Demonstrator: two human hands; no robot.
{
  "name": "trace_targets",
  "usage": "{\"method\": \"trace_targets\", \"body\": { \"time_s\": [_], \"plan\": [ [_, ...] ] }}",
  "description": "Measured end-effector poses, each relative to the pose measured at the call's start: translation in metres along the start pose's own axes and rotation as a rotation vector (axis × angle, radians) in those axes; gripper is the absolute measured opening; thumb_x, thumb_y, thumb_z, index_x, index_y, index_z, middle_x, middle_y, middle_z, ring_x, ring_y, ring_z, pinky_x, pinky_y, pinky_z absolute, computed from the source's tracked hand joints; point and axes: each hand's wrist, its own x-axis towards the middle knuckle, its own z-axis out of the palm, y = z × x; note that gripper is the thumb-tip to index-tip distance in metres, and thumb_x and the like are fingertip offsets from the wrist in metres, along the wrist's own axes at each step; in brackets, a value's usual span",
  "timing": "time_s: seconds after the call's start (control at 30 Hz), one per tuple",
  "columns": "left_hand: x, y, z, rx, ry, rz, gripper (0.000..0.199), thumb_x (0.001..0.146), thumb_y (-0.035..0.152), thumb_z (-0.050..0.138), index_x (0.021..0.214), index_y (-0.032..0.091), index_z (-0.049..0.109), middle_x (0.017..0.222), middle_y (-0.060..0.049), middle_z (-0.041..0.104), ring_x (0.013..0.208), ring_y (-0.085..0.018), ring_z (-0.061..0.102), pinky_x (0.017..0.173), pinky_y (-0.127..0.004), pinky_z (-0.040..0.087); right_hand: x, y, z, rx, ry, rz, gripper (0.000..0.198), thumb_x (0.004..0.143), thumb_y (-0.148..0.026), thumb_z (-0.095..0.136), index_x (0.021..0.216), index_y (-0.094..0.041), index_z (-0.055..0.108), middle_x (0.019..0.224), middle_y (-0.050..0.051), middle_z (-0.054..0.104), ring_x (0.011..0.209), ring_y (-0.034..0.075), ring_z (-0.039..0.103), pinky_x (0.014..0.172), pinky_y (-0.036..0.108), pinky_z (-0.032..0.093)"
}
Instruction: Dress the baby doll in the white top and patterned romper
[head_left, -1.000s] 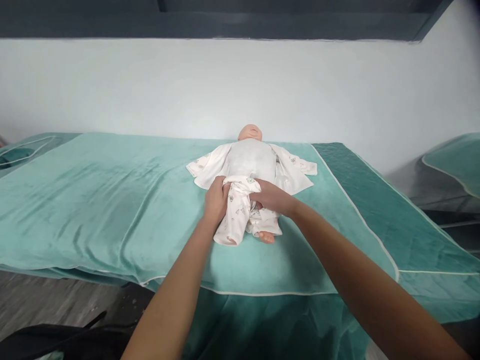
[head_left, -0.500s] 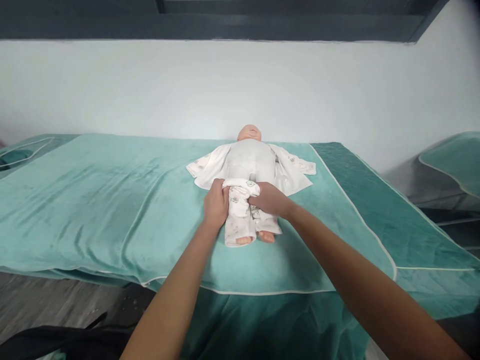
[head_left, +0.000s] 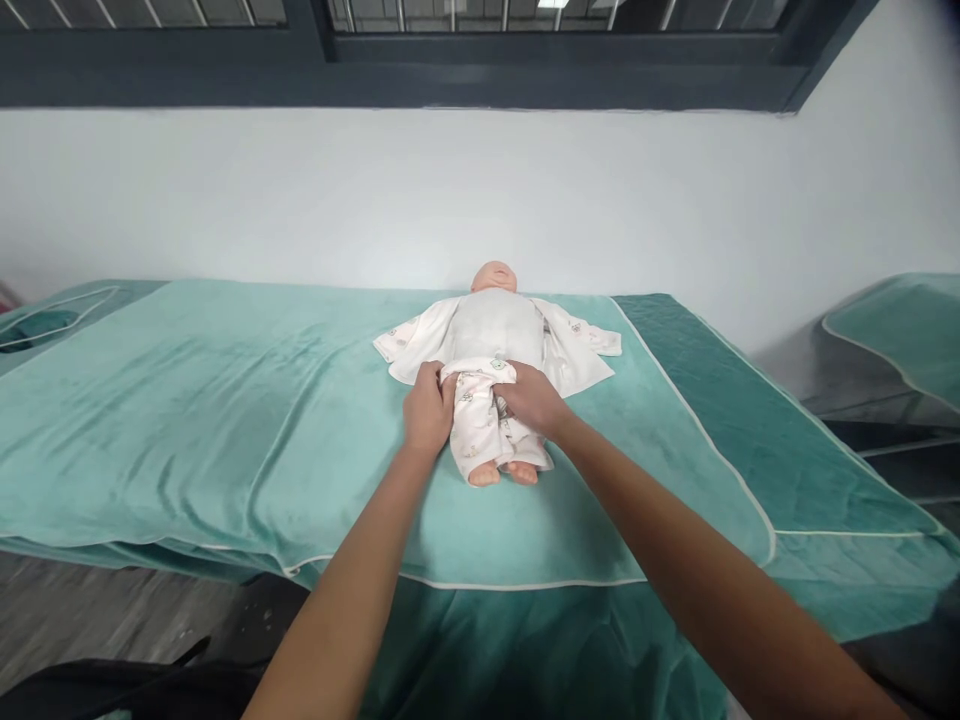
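Observation:
A baby doll [head_left: 495, 325] lies on its back on a green sheet, head toward the wall, with a grey-white torso. Its arms are in the sleeves of an open white patterned shirt [head_left: 581, 350] spread out to both sides. White patterned baby pants [head_left: 474, 425] cover its legs, and the bare feet stick out at the hems. My left hand [head_left: 429, 408] is closed on the waistband at the left side. Opposite it, my right hand [head_left: 534, 398] grips the waistband's right side, its fingertips partly hidden in the cloth.
The green sheet [head_left: 225, 400] with pale piping covers a bed against a white wall [head_left: 300, 200]. A green cushioned piece [head_left: 900, 330] stands at the right. A dark window frame [head_left: 450, 75] with bars runs above.
The pants sit higher on the doll's legs, and its feet are closer together with more of them showing. Both hands keep hold of the waistband. The view has tilted slightly upward.

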Motion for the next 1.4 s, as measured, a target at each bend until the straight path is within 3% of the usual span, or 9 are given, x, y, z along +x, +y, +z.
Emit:
{"method": "trace_targets", "body": {
  "time_s": [0.2,0.37,0.53,0.63,0.8,1.0,1.17,1.27,1.4],
  "plan": [
    [-0.029,0.002,-0.017,-0.159,0.006,-0.166,0.031,0.093,0.053,0.047,0.088,0.022,0.051,0.078,0.001,0.057,0.072,-0.017,0.054,0.068,-0.029,0.039,0.004,0.009,0.002,0.088,-0.022,0.026,0.022,0.075,-0.029,0.049,0.09,-0.021,0.064,0.088,0.003,0.07,0.08,0.02,0.06,0.069,0.028,0.047],
    [-0.047,0.002,-0.026,-0.066,-0.207,0.029,0.039,0.097,0.047,0.04,0.068,0.022,0.046,0.073,-0.001,0.055,0.074,-0.018,0.05,0.07,-0.031,0.036,0.005,0.013,0.004,0.1,-0.024,0.016,0.023,0.075,-0.03,0.049,0.09,-0.021,0.064,0.088,0.003,0.069,0.081,0.021,0.06,0.068,0.028,0.047],
    [-0.048,-0.002,-0.023,0.007,-0.224,0.01,0.036,0.099,0.042,0.034,0.072,0.022,0.047,0.074,-0.002,0.057,0.071,-0.019,0.051,0.066,-0.031,0.035,0.002,0.012,0.003,0.1,-0.021,0.004,0.024,0.075,-0.031,0.05,0.091,-0.021,0.066,0.09,0.003,0.07,0.083,0.022,0.06,0.07,0.03,0.047],
    [-0.04,-0.004,-0.018,0.084,-0.172,0.019,0.032,0.1,0.039,0.032,0.079,0.022,0.049,0.08,-0.004,0.059,0.074,-0.02,0.053,0.066,-0.031,0.036,0.001,0.009,0.001,0.111,-0.017,-0.011,0.025,0.075,-0.032,0.053,0.093,-0.02,0.067,0.094,0.004,0.071,0.086,0.022,0.06,0.072,0.03,0.047],
    [-0.027,-0.004,-0.01,0.204,-0.106,-0.002,0.03,0.1,0.038,0.033,0.082,0.022,0.052,0.084,-0.006,0.059,0.074,-0.021,0.054,0.063,-0.031,0.032,-0.001,0.008,-0.001,0.2,-0.067,0.046,0.027,0.074,-0.035,0.06,0.094,-0.019,0.066,0.083,0.002,0.066,0.069,0.017,0.055,0.061,0.028,0.044],
    [-0.028,-0.002,-0.02,-0.118,-0.089,-0.075,0.035,0.096,0.045,0.042,0.072,0.021,0.051,0.07,0.0,0.056,0.069,-0.016,0.05,0.064,-0.028,0.034,-0.009,0.004,-0.017,0.469,-0.294,0.035,0.034,0.071,-0.043,0.074,0.089,-0.018,0.059,0.065,-0.005,0.053,0.06,0.012,0.048,0.057,0.024,0.04],
    [-0.014,-0.007,-0.021,-0.416,0.03,-0.2,0.032,0.095,0.045,0.042,0.079,0.021,0.056,0.078,0.0,0.061,0.075,-0.015,0.056,0.069,-0.027,0.043,-0.01,0.004,-0.033,0.632,-0.466,0.048,0.041,0.083,-0.06,0.059,0.088,-0.02,0.055,0.071,-0.002,0.058,0.059,0.012,0.049,0.053,0.024,0.038],
    [0.007,-0.009,-0.015,-0.56,0.025,-0.27,0.027,0.09,0.044,0.052,0.09,0.02,0.063,0.088,-0.003,0.066,0.084,-0.016,0.06,0.072,-0.027,0.046,-0.001,0.002,-0.041,0.529,-0.437,0.036,0.037,0.083,-0.055,0.062,0.089,-0.019,0.06,0.075,-0.001,0.059,0.064,0.013,0.052,0.058,0.026,0.039],
    [0.03,-0.009,-0.008,-0.658,-0.14,-0.274,0.025,0.08,0.04,0.065,0.092,0.019,0.071,0.096,-0.004,0.07,0.089,-0.018,0.061,0.079,-0.028,0.046,0.022,-0.004,-0.055,0.284,-0.43,-0.108,0.027,0.08,-0.045,0.065,0.085,-0.018,0.063,0.073,-0.002,0.057,0.065,0.012,0.048,0.061,0.026,0.036]
  ]
}}
